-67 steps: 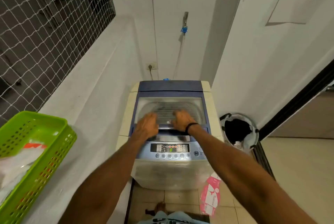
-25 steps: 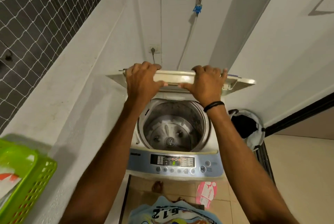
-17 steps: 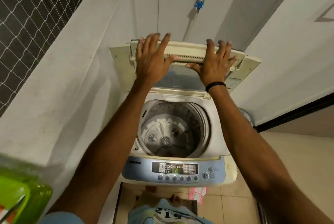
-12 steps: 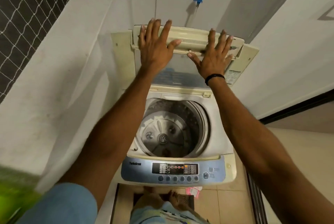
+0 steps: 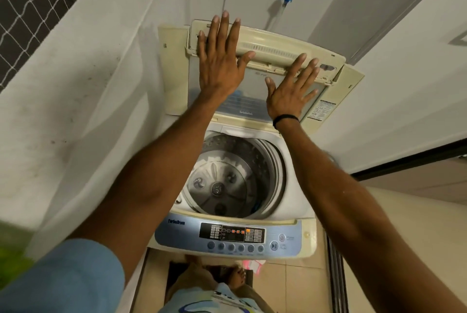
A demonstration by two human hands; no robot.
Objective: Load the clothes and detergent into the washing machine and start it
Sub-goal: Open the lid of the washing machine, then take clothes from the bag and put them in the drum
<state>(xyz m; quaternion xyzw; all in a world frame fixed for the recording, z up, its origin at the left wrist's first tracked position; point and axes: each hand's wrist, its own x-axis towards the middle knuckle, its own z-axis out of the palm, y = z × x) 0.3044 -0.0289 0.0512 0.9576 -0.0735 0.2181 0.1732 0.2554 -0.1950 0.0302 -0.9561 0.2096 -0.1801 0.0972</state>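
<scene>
Two hands working: left hand (image 5: pixel 219 59), right hand (image 5: pixel 290 92), fingers (image 5: pixel 223 30) straight, spread, gripping nothing, pressing folded lid (image 5: pixel 278 46) back on washing machine (image 5: pixel 296 186). Drum (image 5: pixel 227 176) sitting empty. Opening step nearly finishing, I reckon; next needing clothes, none showing here.

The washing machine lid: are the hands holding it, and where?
Nothing is gripped. The left hand and right hand press flat, fingers straight, on the raised lid: left near its top left, right lower on its right side.

Yellowed matt plastic on the lid (image 5: pixel 278 46); shiny metal inside the drum (image 5: pixel 255 161); smooth glossy plastic on the control panel (image 5: pixel 280 230); rough, stained paint on the wall (image 5: pixel 75 90).
</scene>
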